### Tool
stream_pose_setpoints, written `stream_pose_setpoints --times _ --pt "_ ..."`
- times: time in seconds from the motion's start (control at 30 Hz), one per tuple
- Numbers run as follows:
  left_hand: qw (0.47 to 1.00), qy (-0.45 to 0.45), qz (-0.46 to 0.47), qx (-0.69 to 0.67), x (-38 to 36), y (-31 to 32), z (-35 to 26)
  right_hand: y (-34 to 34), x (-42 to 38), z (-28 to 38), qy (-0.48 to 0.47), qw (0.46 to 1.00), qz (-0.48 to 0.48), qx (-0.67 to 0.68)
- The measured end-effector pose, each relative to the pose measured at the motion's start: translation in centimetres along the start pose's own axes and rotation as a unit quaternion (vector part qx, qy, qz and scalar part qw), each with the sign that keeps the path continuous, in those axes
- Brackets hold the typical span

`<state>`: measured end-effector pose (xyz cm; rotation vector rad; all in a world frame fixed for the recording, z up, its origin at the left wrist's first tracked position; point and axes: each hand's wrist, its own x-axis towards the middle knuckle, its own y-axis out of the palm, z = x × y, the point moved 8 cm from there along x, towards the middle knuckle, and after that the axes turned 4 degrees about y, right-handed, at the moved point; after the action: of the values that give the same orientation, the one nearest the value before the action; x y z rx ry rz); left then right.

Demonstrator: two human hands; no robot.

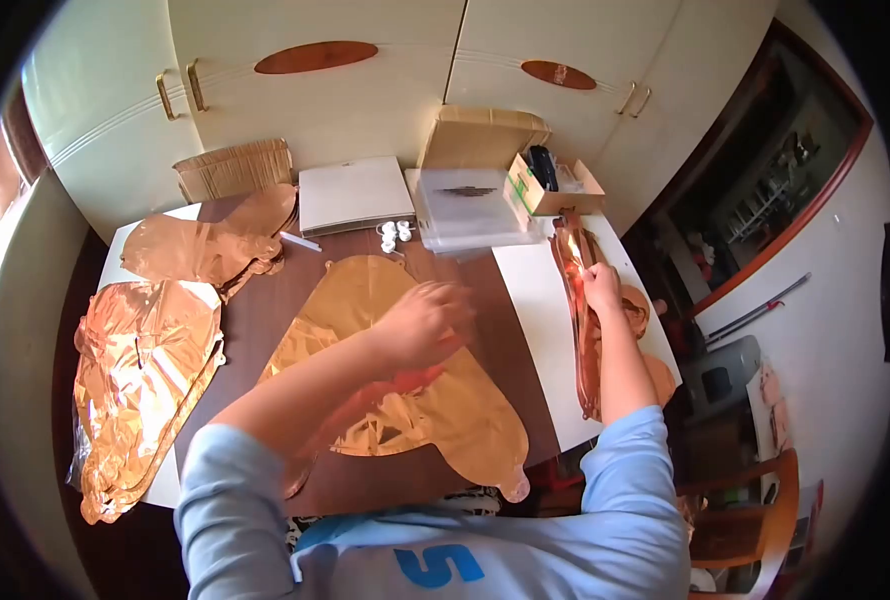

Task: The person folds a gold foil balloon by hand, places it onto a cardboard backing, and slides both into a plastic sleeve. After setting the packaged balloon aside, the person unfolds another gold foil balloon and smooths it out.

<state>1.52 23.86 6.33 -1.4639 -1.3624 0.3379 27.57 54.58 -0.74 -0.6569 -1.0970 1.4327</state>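
Note:
A flat, uninflated rose-gold foil balloon (pixel 445 400) is spread across the middle of the brown table. Over its upper right part hovers my left hand (pixel 427 325), its fingers smeared by motion, so what it holds, if anything, cannot be made out. At the right side of the table my right hand (pixel 602 288) is closed on a narrow folded foil balloon (pixel 580 340), which lies lengthwise on a white surface. More copper foil (pixel 655 375) shows beside and under my right forearm.
Stacked foil balloons (pixel 150 360) lie at the left, with others (pixel 210 245) behind them. Along the back are a white box (pixel 355 192), small white rolls (pixel 395 235), clear plastic bags (pixel 470 205) and an open carton (pixel 555 190). A wooden chair (pixel 755 530) stands at lower right.

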Motion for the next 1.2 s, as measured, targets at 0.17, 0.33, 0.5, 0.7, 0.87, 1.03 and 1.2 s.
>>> stream_pose_setpoints --times 0.17,0.33,0.5,0.7,0.87,1.03,1.2 --pt "0.999 -0.038 0.026 -0.002 12.9 10.6 -0.1 -1.7 -0.2 -0.2 -0.019 0.983 -0.051 0.173" --pt "0.974 -0.137 0.178 0.018 19.1 18.5 -1.0 -5.9 -3.4 -1.3 -0.046 0.934 -0.151 0.321" --pt "0.968 -0.091 0.215 0.095 17.1 19.0 -1.1 -20.1 -10.6 -4.4 -0.028 0.853 -0.319 0.413" --pt "0.968 -0.081 0.216 0.104 16.8 17.9 -2.0 -32.5 -15.5 -11.4 -0.031 0.801 -0.425 0.420" --pt "0.968 -0.085 0.201 0.121 17.3 18.8 -1.6 -36.6 -15.0 -12.3 -0.047 0.789 -0.427 0.440" --pt "0.988 -0.081 0.080 0.102 15.4 16.5 -2.8 -38.6 -11.6 -9.4 -0.095 0.784 -0.369 0.491" --pt "0.988 -0.108 0.059 0.095 8.2 8.2 -5.1 -33.8 -7.4 0.8 -0.187 0.765 -0.178 0.590"
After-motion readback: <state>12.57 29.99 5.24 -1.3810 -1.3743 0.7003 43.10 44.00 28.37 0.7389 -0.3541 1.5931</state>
